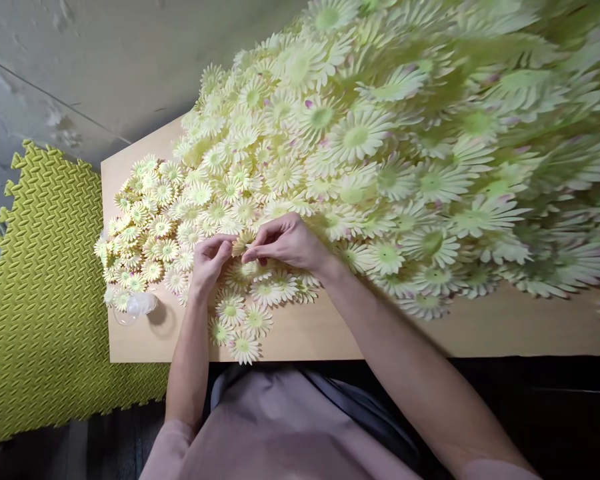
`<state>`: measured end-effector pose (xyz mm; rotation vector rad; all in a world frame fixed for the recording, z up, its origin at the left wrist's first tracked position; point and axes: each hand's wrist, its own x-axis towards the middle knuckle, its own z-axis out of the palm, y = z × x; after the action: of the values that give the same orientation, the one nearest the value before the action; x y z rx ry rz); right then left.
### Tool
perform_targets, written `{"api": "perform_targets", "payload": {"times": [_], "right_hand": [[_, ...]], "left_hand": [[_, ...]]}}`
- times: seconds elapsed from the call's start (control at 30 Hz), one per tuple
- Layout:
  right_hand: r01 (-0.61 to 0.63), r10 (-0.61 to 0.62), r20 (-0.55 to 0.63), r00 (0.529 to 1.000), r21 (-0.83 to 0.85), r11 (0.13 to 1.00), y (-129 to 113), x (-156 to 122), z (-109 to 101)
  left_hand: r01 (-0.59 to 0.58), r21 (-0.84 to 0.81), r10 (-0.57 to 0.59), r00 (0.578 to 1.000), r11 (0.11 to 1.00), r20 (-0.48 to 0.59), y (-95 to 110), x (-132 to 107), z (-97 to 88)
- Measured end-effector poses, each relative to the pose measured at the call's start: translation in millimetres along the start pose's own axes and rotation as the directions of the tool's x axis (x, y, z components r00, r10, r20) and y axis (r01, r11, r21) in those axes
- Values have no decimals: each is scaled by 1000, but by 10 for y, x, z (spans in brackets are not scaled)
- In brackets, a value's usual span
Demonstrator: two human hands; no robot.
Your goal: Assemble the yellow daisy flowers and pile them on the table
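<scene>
Between my two hands is a small pale yellow artificial flower head (241,244), held just above the near edge of a heap of flowers. My left hand (213,261) pinches it from the left between thumb and fingers. From the right, my right hand (286,241) has its thumb and forefinger pressed together at the same flower's side; what lies between those fingertips is too small to make out. Below my hands, several loose daisy-like flowers (244,319) lie on the wooden table (305,333).
A large heap of pale yellow-green artificial flowers (355,137) covers much of the table. A denser cluster of smaller flowers (150,220) sits at the left. Near the front left corner stands a small clear plastic cup (143,304). A yellow foam mat (45,287) lies beyond the left edge.
</scene>
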<state>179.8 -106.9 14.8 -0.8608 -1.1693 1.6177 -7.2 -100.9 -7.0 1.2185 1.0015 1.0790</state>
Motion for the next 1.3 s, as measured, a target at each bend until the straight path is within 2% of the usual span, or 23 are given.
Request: {"api": "perform_targets", "payload": {"times": [0.2,0.33,0.43,0.57,0.63,0.7,0.8,0.9,1.0,1.1,1.3], "right_hand": [[22,-21,18,1000,-27,999,42,4,-9],[75,-77,-31,997,-55,996,33,21,-3],[160,-170,-149,974,-80,984,10,34,-25],[240,-274,-411,869,-133,962,-18,34,-59],[266,-306,-394,867,-152,952,-28,19,-55],[266,-300,-284,911,-152,952,-36,0,-34],[209,-231,-111,967,-175,962,-36,-18,8],[156,-166,-33,986,-195,968,-16,-13,41],[121,-131,-36,991,-193,974,8,-4,60],[93,-106,-59,993,-193,977,15,-6,66],[126,-154,-94,984,-252,959,51,-3,41]], "left_hand": [[22,-17,-23,999,1000,-40,86,-6,70],[7,-97,-19,993,995,-121,77,35,89],[-80,-167,37,968,983,-247,68,79,61],[-99,-143,39,926,985,-375,76,105,17],[-103,-70,67,913,992,-402,68,104,21],[-122,19,119,902,992,-414,50,98,43],[-138,129,179,900,982,-398,29,81,87],[-121,146,164,927,982,-338,31,54,115],[-137,88,153,962,987,-226,44,27,125],[-161,-7,159,980,987,-121,51,16,128],[-175,-5,173,977,984,-127,83,24,142]]}}
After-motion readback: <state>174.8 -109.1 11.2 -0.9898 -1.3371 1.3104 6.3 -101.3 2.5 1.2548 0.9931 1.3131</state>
